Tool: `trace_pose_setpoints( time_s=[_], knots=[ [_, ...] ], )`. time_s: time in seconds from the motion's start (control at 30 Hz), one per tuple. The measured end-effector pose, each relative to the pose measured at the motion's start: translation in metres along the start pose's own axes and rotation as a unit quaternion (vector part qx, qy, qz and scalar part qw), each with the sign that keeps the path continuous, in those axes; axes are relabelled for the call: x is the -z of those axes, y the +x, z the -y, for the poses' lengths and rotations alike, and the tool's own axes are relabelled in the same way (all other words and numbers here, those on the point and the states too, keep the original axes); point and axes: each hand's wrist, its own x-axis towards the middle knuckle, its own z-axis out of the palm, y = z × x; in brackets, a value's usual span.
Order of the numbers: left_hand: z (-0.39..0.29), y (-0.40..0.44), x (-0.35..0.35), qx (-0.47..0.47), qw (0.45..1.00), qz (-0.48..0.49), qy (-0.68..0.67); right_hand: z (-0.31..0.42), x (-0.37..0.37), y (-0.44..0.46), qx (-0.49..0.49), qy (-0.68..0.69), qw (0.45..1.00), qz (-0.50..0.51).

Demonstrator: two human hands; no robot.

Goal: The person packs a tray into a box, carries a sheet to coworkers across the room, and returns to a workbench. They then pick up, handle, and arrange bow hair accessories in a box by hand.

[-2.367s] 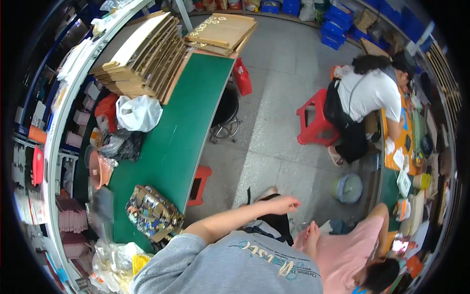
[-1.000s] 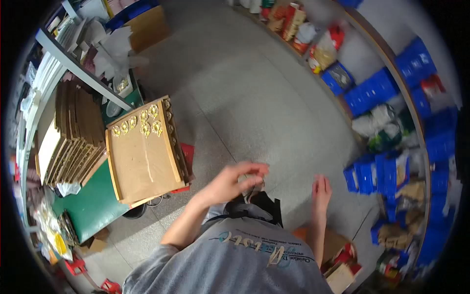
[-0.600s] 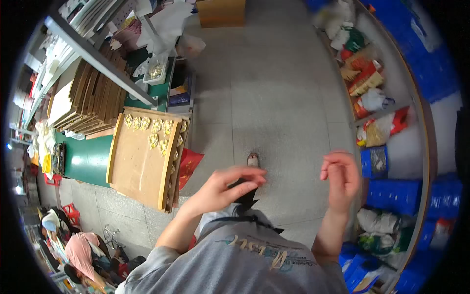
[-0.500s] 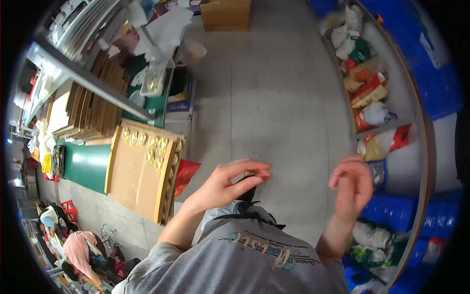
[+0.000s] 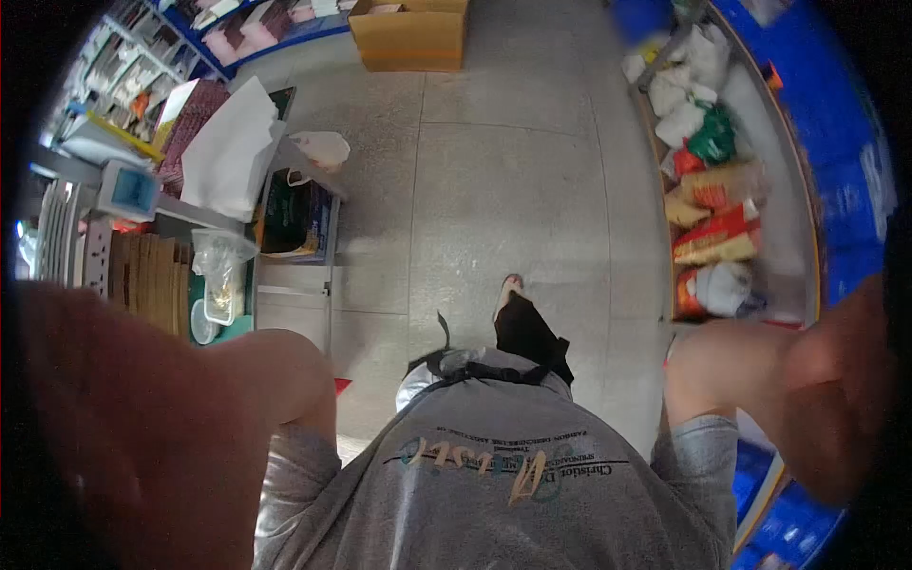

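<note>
Both forearms are raised, with the hands very close to the camera at the two sides of the view. My left hand (image 5: 123, 408) is a dark, blurred shape at the left edge, and its fingers cannot be made out. Opposite it, my right hand (image 5: 836, 399) is dim and smeared at the right edge, so how its fingers lie is unclear. No held thing shows at either hand. Between the arms is a grey printed T-shirt (image 5: 494, 475) worn on my body.
A cardboard box (image 5: 408, 43) stands on the floor ahead. Along the right runs a shelf with bagged goods (image 5: 717, 233) and blue bins. On the left are a plastic bag (image 5: 223, 256), stacked brown boards (image 5: 147, 275) and a white sheet (image 5: 228, 147).
Both hands have risen from waist height toward the camera and spread outward. The view has moved forward along the aisle; the board with gold pieces is out of sight.
</note>
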Motion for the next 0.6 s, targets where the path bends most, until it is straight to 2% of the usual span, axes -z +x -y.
trace_pose_setpoints(
  time_s=[0.17,0.3,0.6],
  knots=[
    [0.083,0.053,0.043,-0.006,1.000,-0.017,-0.001,-0.154,0.052,0.079,0.031,0.115,0.992,0.048],
    [0.142,0.073,0.094,-0.005,0.999,-0.049,0.007,-0.279,0.054,0.123,0.040,0.201,0.976,0.077],
    [0.279,0.135,0.314,0.022,0.991,0.012,-0.131,-0.533,-0.001,0.212,0.101,0.246,0.963,0.038]
  ],
)
